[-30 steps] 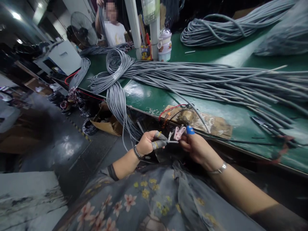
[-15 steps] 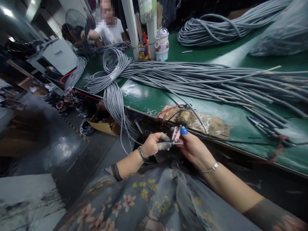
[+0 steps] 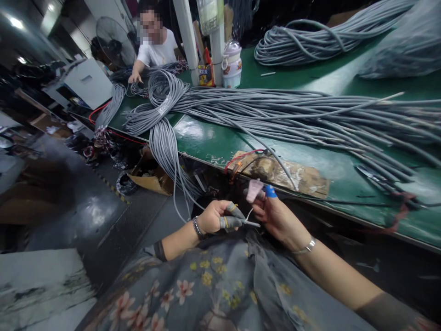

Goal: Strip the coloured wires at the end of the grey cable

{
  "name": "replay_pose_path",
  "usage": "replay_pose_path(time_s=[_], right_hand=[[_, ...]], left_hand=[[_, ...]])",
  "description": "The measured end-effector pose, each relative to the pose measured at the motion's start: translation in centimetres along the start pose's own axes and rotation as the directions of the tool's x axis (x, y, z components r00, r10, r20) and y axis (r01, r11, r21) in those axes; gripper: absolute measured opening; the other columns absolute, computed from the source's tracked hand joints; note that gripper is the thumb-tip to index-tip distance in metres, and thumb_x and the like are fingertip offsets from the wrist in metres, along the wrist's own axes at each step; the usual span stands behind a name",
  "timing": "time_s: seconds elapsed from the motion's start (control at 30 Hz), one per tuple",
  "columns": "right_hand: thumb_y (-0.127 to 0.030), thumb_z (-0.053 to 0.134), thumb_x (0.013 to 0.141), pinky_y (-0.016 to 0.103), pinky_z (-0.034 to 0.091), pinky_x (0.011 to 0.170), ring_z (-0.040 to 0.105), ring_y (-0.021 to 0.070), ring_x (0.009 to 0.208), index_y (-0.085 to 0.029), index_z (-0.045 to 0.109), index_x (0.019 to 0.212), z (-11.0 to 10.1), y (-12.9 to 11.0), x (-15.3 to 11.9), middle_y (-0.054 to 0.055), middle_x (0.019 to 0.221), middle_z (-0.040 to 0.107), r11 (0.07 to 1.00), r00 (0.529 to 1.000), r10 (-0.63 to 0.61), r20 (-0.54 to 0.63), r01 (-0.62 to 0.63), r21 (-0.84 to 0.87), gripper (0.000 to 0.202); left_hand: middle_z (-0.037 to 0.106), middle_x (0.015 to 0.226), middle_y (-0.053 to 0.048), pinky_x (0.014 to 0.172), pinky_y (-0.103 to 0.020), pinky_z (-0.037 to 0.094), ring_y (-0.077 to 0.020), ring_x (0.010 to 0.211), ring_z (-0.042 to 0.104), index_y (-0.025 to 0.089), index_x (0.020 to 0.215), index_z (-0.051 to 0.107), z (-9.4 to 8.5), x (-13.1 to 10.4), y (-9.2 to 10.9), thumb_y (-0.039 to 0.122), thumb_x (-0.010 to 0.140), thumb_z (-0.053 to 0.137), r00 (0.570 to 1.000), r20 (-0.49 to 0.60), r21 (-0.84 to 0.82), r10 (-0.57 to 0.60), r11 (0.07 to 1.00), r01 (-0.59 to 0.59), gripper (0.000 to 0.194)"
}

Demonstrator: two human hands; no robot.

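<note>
My left hand [image 3: 213, 218], with grey covers on its thumb and finger, is closed on a grey cable near its end. The cable end [image 3: 252, 224] sticks out to the right and looks forked, with a thin pale strand rising from it. My right hand [image 3: 280, 221], blue tape round its thumb, grips a small pink clip-like tool [image 3: 254, 190] just above and right of the cable end. Tool and cable are apart. Both hands are in front of the bench edge, near a worn wooden board [image 3: 303, 178].
A long bundle of grey cables [image 3: 241, 108] lies along the green bench [image 3: 196, 133], with a tied coil [image 3: 167, 94] hanging over its edge. Scissors-like cutters [image 3: 374, 179] lie at the right. Across the bench stands a co-worker [image 3: 160, 48] beside a fan [image 3: 115, 41].
My right hand has lifted the pink tool off the cable and turned it. My left hand has dropped slightly with the cable, whose end now looks split. The co-worker's arm has lowered.
</note>
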State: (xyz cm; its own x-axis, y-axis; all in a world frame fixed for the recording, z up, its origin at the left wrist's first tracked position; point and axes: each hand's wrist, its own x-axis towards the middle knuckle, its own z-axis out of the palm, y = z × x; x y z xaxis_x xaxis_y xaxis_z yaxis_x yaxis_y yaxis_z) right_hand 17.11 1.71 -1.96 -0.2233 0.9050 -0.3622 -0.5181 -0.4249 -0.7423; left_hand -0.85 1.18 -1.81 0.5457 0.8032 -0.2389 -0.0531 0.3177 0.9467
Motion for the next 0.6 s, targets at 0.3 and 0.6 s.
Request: replay_pose_path(time_s=[0.3, 0.6], right_hand=[[-0.076, 0.086, 0.05, 0.016, 0.011, 0.036, 0.017, 0.0046, 0.043, -0.015, 0.058, 0.07, 0.0, -1.3, 0.5, -0.004, 0.054, 0.04, 0.998, 0.997, 0.005, 0.071, -0.001, -0.063, 0.07], [-0.063, 0.096, 0.039, 0.013, 0.019, 0.035, 0.024, 0.0048, 0.046, -0.014, 0.066, 0.071, 0.5, -1.1, 0.6, -0.002, 0.058, 0.045, 1.0, 0.999, -0.01, 0.05, 0.009, 0.01, 0.066]], left_hand=[[0.061, 0.058, -0.001, 0.054, -0.023, 0.047, -0.0102, 0.051, 0.057, 0.011, 0.07, 0.064, -0.6, -0.1, 0.7, 0.062, 0.049, 0.087, 0.992, -0.109, 0.013, 0.067, 0.998, -0.066, 0.06], [0.061, 0.056, 0.001, 0.054, -0.021, 0.044, -0.0073, 0.05, 0.054, 0.012, 0.067, 0.062, 0.3, 1.9, 1.2, 0.062, 0.048, 0.087, 0.985, -0.114, -0.049, 0.131, 0.989, -0.137, 0.059]])
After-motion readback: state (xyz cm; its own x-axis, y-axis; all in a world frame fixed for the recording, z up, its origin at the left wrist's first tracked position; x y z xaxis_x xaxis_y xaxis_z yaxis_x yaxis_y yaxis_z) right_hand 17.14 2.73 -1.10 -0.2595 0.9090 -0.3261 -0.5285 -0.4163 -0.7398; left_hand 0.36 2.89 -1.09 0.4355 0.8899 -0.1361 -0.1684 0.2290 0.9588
